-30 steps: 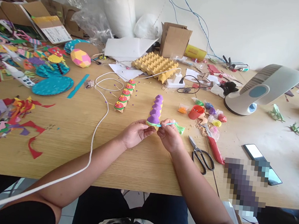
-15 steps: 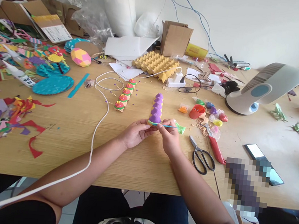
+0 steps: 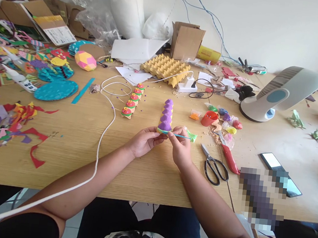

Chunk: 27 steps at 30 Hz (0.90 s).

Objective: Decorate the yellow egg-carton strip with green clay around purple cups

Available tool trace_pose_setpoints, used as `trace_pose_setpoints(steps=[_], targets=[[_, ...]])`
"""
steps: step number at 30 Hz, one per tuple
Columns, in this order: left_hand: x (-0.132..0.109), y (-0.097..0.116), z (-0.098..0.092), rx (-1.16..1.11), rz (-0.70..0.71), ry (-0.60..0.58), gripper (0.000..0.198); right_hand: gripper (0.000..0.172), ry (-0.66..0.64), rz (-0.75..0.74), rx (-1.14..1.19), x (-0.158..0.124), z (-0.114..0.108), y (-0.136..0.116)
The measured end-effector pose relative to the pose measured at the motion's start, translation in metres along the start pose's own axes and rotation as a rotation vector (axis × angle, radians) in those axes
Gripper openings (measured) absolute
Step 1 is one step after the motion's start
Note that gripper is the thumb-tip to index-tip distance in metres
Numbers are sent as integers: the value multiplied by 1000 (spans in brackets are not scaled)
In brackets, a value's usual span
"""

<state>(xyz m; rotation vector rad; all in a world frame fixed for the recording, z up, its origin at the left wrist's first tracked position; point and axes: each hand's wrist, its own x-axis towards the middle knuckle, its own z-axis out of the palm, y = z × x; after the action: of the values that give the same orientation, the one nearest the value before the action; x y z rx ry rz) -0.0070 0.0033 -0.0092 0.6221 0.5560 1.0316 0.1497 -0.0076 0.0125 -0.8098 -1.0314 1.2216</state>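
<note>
Purple egg-carton strip (image 3: 166,114) lies on the desk (image 3: 147,174), its near end pinched by the left hand (image 3: 144,142) fingers. Right hand (image 3: 181,148) fingers grip a thin teal stick (image 3: 180,135), tip at the strip's base.

"What lies to the right on the table (image 3: 147,178)?"

"Black-handled scissors (image 3: 214,167), with a red-handled cutter (image 3: 228,157) just beside them. Farther right a phone (image 3: 281,174) lies flat, and behind it a white fan (image 3: 281,94) stands tilted back."

"And at the back?"

"A yellow egg tray (image 3: 165,68), an open cardboard box (image 3: 186,41) behind it, and a white charger (image 3: 187,86) just beside the tray."

"The left side?"

"Coloured paper scraps (image 3: 11,122) near the front edge, teal foam discs (image 3: 55,90) farther back, and a pink-and-yellow faceted ball (image 3: 85,60) beyond them. A white cable (image 3: 97,158) loops and then runs off the front edge. A row of red-and-green painted cups (image 3: 132,101) lies just beside the loop."
</note>
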Motion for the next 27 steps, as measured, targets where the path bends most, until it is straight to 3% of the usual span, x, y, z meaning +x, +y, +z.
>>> trace_pose_setpoints(steps=[5,11,16,27], targets=[[0,0,0,-12,2,-5,19,29,16,-32,-92,1,-2,2],[1,-2,2,3,4,-8,16,25,-28,-280,-360,-1,-5,6],[0,-2,4,1,1,-4,16,25,30,-391,-580,-3,-4,2],[1,-3,3,21,4,8,16,26,47,-393,-578,-5,-1,1]])
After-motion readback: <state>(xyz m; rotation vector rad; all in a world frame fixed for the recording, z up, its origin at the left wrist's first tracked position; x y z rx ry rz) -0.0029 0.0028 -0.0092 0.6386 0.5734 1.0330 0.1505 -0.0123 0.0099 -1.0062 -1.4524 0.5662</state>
